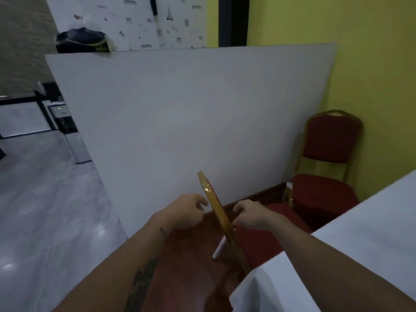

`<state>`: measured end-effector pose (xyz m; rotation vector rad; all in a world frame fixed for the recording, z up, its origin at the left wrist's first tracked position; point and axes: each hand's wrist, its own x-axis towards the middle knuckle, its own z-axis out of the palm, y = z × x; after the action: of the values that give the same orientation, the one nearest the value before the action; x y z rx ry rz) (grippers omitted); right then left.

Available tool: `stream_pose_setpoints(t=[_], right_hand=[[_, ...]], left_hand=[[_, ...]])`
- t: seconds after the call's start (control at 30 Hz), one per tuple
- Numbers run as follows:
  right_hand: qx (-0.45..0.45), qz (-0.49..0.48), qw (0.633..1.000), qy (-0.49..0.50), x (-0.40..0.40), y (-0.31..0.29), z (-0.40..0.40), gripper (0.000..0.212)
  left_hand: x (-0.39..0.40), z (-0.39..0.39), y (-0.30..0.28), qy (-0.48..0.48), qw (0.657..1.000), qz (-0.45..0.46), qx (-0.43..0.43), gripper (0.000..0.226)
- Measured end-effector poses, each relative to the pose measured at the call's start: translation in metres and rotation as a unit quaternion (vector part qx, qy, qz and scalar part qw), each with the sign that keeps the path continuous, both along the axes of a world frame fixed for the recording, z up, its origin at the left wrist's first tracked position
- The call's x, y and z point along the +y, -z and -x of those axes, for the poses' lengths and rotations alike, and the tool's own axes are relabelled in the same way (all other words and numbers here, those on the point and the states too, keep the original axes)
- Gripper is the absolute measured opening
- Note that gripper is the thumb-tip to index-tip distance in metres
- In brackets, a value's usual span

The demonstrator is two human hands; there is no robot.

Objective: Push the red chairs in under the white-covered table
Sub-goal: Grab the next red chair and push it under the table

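Observation:
The nearest red chair's gold-framed back (pixel 221 218) stands edge-on just below me; its red seat (pixel 276 224) reaches to the right toward the white-covered table (pixel 364 239) at the lower right. My right hand (pixel 251 213) is on the seat side of the back, fingers curled against the gold frame. Left of the frame is my left hand (pixel 185 210), fingers loosely curled and a small gap away. A second red chair (pixel 327 152) stands by the yellow wall, its seat at the table's far corner.
A large white panel (pixel 180 120) stands upright right behind the chairs. A white stick-shaped object (pixel 219 248) lies on the red-brown floor covering (pixel 189 271). Grey glossy floor (pixel 45 210) spreads to the left, with a water dispenser (pixel 69 131) and dark-framed furniture beyond.

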<state>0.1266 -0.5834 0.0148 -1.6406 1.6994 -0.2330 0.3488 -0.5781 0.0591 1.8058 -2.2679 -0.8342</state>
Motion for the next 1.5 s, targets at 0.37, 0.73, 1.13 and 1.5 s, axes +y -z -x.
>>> stream_pose_setpoints(t=[0.37,0.73,1.13,1.5], right_hand=[[0.118,-0.084,0.988,0.052,-0.095,0.033,-0.076,0.061],[0.153,-0.139,0.973,0.106,-0.139,0.024,-0.088,0.033],[0.192,-0.138,0.929,0.286,-0.162,0.026,-0.111,0.025],[0.230,-0.175,0.871,0.398,-0.193,0.016,-0.147,0.021]], left_hand=[[-0.190,-0.017,0.059,0.247,0.950,0.096,-0.164,0.080],[-0.291,0.031,0.064,0.442,0.855,0.029,-0.270,0.046],[-0.353,0.051,0.084,0.629,0.763,-0.030,-0.146,0.045],[-0.382,0.064,0.082,0.735,0.657,0.001,-0.166,0.044]])
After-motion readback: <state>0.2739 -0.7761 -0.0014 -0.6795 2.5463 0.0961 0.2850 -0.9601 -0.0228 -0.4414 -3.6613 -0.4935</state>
